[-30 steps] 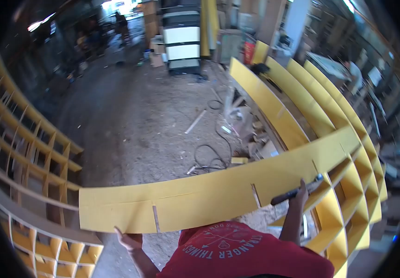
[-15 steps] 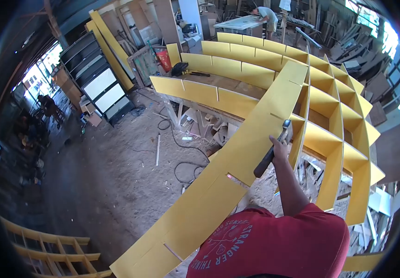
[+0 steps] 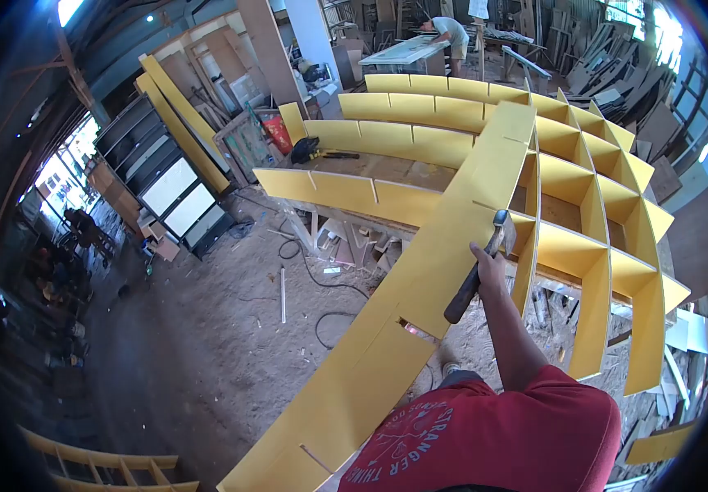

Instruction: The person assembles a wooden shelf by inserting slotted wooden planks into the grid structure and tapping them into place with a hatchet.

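Note:
A long, curved yellow board (image 3: 370, 344) with slots runs diagonally from the bottom of the view up to the yellow lattice frame (image 3: 567, 246). My right hand (image 3: 492, 269) is closed on a hammer (image 3: 467, 289), its dark handle pointing down-left and its metal head up; the hand is at the board's right edge. The board's far end lies over the lattice beside the curved yellow strips. My left hand is out of view, and so is the board's near end.
A second yellow lattice (image 3: 100, 463) is at the lower left. A cable (image 3: 321, 328) and wood scraps lie on the floor. Beyond stand a dark shelf unit (image 3: 157, 176) and a white panel (image 3: 403, 52), over which another person (image 3: 452, 37) bends. Black-and-yellow tool (image 3: 306, 150) on the frame.
The view has swung right. The board, level across the view earlier, now slants up to the right. My left hand has left the view; my right hand still holds the hammer.

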A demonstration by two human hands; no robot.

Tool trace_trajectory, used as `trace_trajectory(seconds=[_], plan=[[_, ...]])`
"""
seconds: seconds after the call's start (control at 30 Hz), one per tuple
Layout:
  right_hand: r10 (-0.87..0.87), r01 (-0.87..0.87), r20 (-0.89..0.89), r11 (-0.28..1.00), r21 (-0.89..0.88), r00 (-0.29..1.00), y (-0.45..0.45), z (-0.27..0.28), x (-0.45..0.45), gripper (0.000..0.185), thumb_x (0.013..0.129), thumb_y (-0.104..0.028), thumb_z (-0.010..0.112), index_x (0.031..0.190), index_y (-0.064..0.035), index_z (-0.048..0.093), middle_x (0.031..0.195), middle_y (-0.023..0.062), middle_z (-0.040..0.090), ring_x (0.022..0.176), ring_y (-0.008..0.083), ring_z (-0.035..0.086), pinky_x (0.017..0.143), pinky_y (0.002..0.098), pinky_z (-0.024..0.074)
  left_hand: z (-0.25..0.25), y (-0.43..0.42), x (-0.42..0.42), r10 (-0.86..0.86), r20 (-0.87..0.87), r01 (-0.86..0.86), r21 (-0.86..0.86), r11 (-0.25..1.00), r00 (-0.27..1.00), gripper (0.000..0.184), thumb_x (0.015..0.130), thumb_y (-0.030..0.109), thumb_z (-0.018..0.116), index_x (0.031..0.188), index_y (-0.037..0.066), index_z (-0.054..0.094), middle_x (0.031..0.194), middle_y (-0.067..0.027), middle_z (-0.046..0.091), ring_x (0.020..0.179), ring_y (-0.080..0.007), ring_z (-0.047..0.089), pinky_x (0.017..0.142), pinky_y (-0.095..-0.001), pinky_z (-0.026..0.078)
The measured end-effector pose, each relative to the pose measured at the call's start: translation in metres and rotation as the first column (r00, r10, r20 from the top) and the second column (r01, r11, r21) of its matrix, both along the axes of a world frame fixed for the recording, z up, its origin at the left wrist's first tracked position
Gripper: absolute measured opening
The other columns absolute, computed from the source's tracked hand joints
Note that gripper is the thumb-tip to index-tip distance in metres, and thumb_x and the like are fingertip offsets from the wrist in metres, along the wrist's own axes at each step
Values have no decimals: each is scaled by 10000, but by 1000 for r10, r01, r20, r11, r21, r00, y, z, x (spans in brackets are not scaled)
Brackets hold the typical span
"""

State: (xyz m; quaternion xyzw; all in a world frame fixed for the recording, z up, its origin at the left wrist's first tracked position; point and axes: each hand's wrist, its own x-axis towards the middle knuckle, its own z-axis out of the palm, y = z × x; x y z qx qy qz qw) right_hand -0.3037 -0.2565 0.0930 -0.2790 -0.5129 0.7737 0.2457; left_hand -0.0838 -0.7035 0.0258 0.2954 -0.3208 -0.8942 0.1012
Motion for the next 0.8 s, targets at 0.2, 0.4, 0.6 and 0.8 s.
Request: trace_trajectory(seconds=[0.2, 0.4, 0.6, 0.8], plan=[[-107, 108, -62, 994, 20, 992, 59, 32, -91, 398, 924, -127, 793, 1241, 87, 683, 1124, 128, 731, 1046, 226, 708, 910, 374, 554, 10, 44, -41, -50, 5, 50, -9, 999, 999, 721, 1103, 565, 470, 1602, 48, 408, 1552, -155, 536, 1390, -361, 557, 1134, -518, 484], [-106, 119, -84, 978, 169, 991, 138, 46, -216, 389, 858, -151, 811, 1134, 104, 709, 1051, 125, 722, 960, 238, 698, 872, 376, 548, 23, 90, -86, -78, -5, 78, -9, 997, 997, 712, 1106, 558, 471, 1600, 48, 410, 1548, -156, 538, 1385, -361, 560, 1129, -522, 488], [-25, 27, -20, 996, 87, 999, 254, 39, -367, 438, 808, -193, 822, 1103, 106, 700, 975, 134, 709, 869, 241, 689, 790, 393, 557, 44, 137, -139, -66, 25, 67, -28, 997, 998, 704, 1109, 551, 472, 1597, 48, 411, 1543, -156, 541, 1381, -361, 564, 1124, -526, 492], [61, -52, -57, 987, 152, 996, 308, 36, -418, 465, 794, -174, 820, 1136, 98, 664, 955, 124, 678, 828, 239, 653, 787, 410, 553, 48, 171, -178, -71, 53, 74, -65, 995, 996, 695, 1111, 543, 473, 1595, 47, 413, 1539, -156, 544, 1377, -361, 567, 1119, -530, 496]])
